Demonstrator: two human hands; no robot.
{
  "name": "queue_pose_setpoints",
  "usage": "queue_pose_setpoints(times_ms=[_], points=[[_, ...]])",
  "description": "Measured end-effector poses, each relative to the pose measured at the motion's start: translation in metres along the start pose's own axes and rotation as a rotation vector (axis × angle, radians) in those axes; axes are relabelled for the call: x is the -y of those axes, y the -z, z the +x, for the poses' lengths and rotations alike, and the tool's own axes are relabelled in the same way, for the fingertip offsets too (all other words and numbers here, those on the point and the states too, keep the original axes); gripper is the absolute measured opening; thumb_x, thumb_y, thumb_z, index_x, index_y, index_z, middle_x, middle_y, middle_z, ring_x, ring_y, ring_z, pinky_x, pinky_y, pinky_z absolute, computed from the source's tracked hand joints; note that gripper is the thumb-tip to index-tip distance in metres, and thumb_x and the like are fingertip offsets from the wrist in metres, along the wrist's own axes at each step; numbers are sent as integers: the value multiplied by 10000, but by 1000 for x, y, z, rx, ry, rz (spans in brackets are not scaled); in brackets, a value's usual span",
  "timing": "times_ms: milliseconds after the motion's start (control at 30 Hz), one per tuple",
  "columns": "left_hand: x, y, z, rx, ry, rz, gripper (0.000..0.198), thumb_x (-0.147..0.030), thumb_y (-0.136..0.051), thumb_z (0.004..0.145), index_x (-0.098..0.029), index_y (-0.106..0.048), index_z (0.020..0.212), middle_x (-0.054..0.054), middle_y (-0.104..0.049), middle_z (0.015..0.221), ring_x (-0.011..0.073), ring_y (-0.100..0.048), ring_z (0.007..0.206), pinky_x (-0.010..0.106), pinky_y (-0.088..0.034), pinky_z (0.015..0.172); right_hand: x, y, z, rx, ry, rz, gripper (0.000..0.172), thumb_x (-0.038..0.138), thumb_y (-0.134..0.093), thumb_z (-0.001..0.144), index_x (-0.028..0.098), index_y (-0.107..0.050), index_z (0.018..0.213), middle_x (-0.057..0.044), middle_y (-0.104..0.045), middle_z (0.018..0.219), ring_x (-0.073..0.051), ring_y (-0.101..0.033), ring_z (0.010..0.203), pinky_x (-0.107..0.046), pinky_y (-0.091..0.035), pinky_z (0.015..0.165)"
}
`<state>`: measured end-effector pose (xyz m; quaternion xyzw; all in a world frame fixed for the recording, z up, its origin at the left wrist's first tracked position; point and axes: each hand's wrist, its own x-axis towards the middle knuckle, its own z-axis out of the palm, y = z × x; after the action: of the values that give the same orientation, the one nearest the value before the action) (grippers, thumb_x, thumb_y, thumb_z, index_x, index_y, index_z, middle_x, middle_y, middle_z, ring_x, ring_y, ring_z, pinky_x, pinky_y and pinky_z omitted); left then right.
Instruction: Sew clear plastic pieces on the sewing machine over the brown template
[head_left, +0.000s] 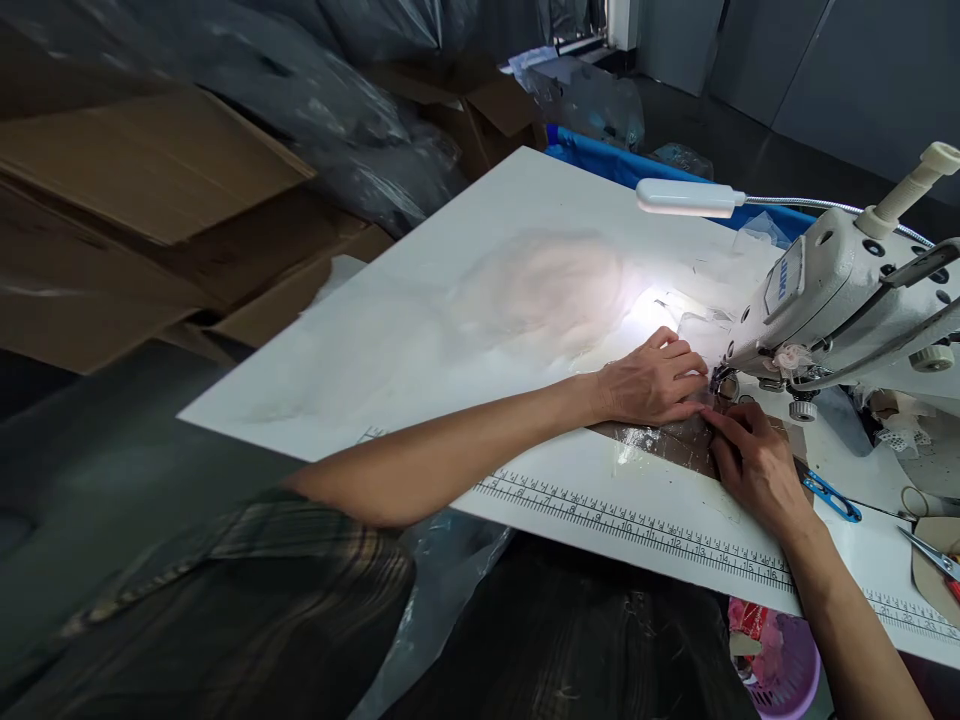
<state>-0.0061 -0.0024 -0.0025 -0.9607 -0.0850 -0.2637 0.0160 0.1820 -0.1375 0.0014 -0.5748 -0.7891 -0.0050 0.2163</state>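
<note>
My left hand (654, 380) lies flat, fingers stretched, on a thin sheer piece of fabric (540, 290) right beside the needle area (721, 382) of a white sewing machine (840, 300). My right hand (754, 462) rests just below it, fingers pressed down on the material and a brownish patch (664, 440) at the needle. Whether anything is pinched between its fingers is hidden.
A white table (420, 330) carries a printed ruler (645, 522) along its near edge. A lamp (686, 197) shines on the work. Blue snips (832, 495) and scissors (934, 558) lie right. Cardboard boxes (150, 200) and plastic bags stand left; a pink basket (784, 670) sits below.
</note>
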Motion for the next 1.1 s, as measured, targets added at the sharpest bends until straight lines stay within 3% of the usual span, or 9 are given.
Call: queue_pose_setpoints(times_ms=[100, 367, 533, 900, 1100], points=[[-3, 2, -1, -6, -44, -71, 264, -257, -464, 969, -174, -698, 877, 78, -734, 942, 179, -600, 794, 352, -432, 752, -1, -1, 0, -11, -18, 13, 333, 199, -455, 941, 213, -707, 1158, -96, -596, 979, -197, -624, 809, -369, -588, 706], [-6, 8, -1, 91, -141, -171, 237, -211, -505, 925, -215, -728, 846, 41, -751, 985, 166, -616, 791, 334, -444, 737, -1, -2, 1, -37, -45, 56, 334, 190, -460, 928, 225, -720, 1134, -82, -603, 966, -197, -634, 824, -370, -585, 743], [-5, 8, -2, 19, -184, -169, 229, -234, -521, 922, -229, -731, 832, 32, -750, 932, 165, -604, 750, 335, -428, 720, -2, -1, 1, -43, -35, 58, 333, 191, -449, 934, 218, -723, 1122, -84, -606, 970, -193, -632, 820, -366, -578, 742], [-6, 10, -2, 58, -188, -101, 248, -250, -512, 929, -232, -728, 810, 32, -741, 1017, 158, -570, 713, 338, -410, 709, -1, -1, 2, -64, -20, 45, 332, 191, -446, 939, 201, -735, 1101, -83, -598, 937, -181, -628, 786, -336, -573, 681], [-8, 12, -1, 137, -137, -116, 249, -257, -498, 934, -247, -734, 855, 23, -745, 980, 162, -564, 718, 343, -402, 716, -4, -2, 2, -50, 9, 26, 339, 217, -433, 949, 196, -728, 1115, -95, -595, 950, -186, -616, 779, -349, -572, 669]])
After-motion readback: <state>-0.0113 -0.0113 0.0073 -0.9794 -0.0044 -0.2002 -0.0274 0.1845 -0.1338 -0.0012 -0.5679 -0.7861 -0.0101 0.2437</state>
